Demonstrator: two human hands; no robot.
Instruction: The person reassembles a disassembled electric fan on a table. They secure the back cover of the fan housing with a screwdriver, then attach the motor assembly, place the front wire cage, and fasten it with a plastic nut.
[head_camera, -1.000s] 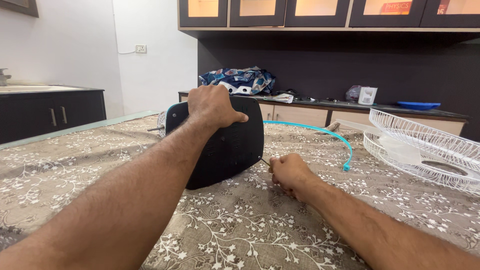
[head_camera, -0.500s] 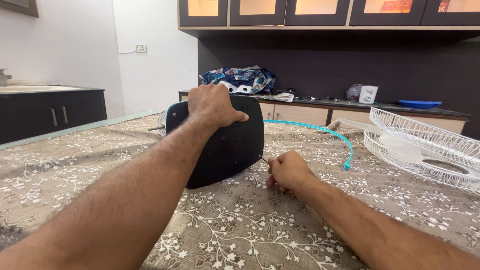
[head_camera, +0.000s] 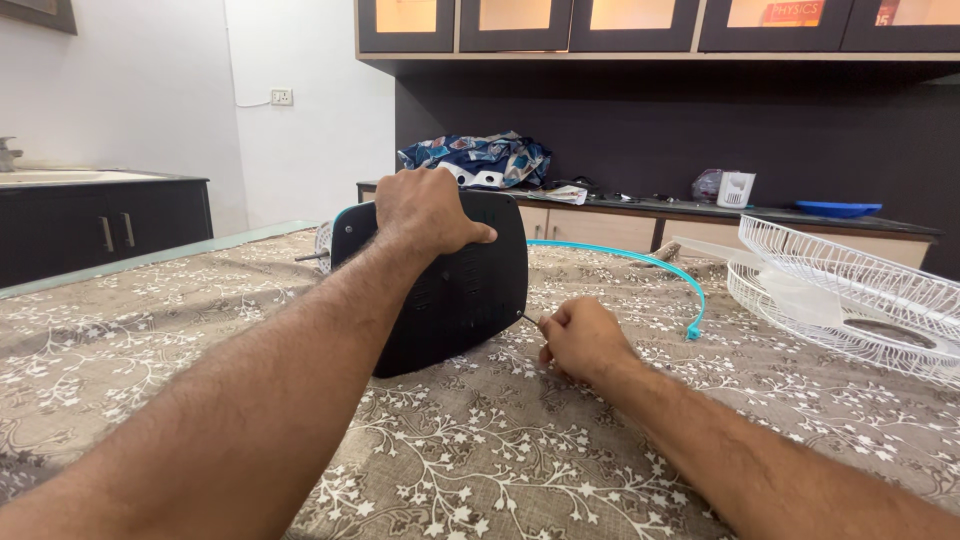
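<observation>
The left hand lies curled over the top edge of a black motor housing, fingers wrapped down over the far side and the thumb pressed flat along the near face, so the hand is clamped on it. The housing stands upright on its lower edge on the cloth, directly under that palm, with rows of vent slots showing on the face below the thumb.

The right hand is closed into a loose fist just right of the housing's lower right edge. Its fingers pinch a thin dark tool shaft whose tip runs from the knuckles leftward to meet the housing's side; the handle is hidden inside the fist, so what kind of tool it is cannot be told.

Beyond the right hand's knuckles a teal plastic ring curves across the cloth, one end just past the fingers. Further right of that hand lie white wire fan guards, stacked and tilted. Under both forearms spreads a brown floral cloth. Past the left hand's fingers, well apart, a dark counter carries a bundle of patterned fabric, a small white container and a blue dish.
</observation>
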